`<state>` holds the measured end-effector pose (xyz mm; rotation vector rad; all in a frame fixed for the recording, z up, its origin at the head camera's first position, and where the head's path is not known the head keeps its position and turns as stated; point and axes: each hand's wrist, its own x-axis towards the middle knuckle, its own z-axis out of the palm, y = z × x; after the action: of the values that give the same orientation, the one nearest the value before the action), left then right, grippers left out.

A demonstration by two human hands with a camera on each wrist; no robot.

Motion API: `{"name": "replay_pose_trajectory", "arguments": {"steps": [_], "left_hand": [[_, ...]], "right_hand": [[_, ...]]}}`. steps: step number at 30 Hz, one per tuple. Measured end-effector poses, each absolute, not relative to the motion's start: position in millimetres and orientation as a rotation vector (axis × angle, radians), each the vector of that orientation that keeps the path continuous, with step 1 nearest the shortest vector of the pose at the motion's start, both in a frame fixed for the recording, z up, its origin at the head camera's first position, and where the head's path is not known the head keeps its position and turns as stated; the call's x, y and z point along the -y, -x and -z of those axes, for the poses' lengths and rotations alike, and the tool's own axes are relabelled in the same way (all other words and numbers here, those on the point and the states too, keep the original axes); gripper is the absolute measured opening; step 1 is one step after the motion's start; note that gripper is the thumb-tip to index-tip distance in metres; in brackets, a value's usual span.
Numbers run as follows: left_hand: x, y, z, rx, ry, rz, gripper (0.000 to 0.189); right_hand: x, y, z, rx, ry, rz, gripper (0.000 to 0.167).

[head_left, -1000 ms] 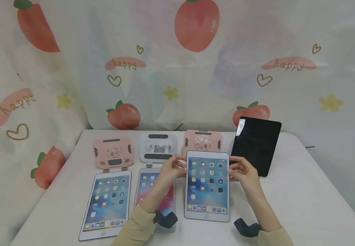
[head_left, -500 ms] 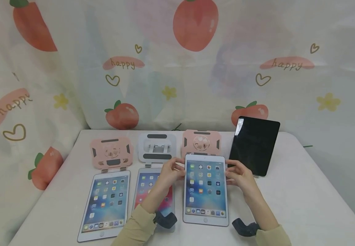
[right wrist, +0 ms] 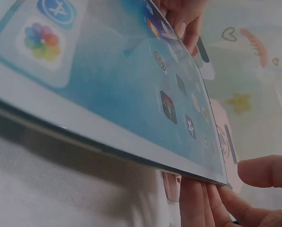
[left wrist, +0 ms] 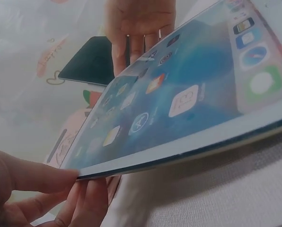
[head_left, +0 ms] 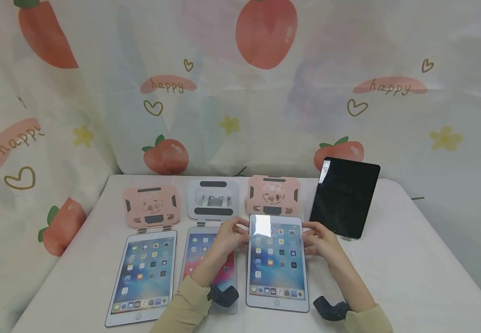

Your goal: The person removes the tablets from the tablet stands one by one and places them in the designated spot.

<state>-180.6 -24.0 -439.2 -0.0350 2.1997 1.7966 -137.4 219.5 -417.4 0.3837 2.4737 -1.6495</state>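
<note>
A rectangular, white-framed tablet with a blue screen point(head_left: 277, 268) is held at the near middle of the white table point(head_left: 402, 268). The left hand point(head_left: 228, 239) pinches its left edge; the right hand point(head_left: 323, 240) has straight fingers under its right edge, thumb apart. Beyond stands a flat pink panel with dark pads point(head_left: 287, 196); far right, a black tablet point(head_left: 346, 199) leans.

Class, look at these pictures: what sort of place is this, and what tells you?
Probably a staged indoor tabletop set, perhaps for demonstrations or recording. White-framed tablets are lined up on a white tabletop, and a fruit-and-hearts backdrop encloses its back and left.
</note>
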Motion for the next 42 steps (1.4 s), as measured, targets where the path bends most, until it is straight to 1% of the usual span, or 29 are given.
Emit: {"name": "replay_pose_trajectory", "arguments": {"steps": [16, 25, 42], "left_hand": [[23, 177, 443, -2.398, 0.013, -1.553, 0.030], [21, 176, 445, -2.385, -0.041, -1.521, 0.036], [16, 170, 442, -2.495, -0.119, -1.437, 0.037]], "right_hand": [[-218, 138, 423, -2.429, -0.308, 1.510, 0.050], [-213, 140, 425, -2.437, -0.308, 1.438, 0.053], [-211, 142, 428, -2.445, -0.315, 1.403, 0.056]]}}
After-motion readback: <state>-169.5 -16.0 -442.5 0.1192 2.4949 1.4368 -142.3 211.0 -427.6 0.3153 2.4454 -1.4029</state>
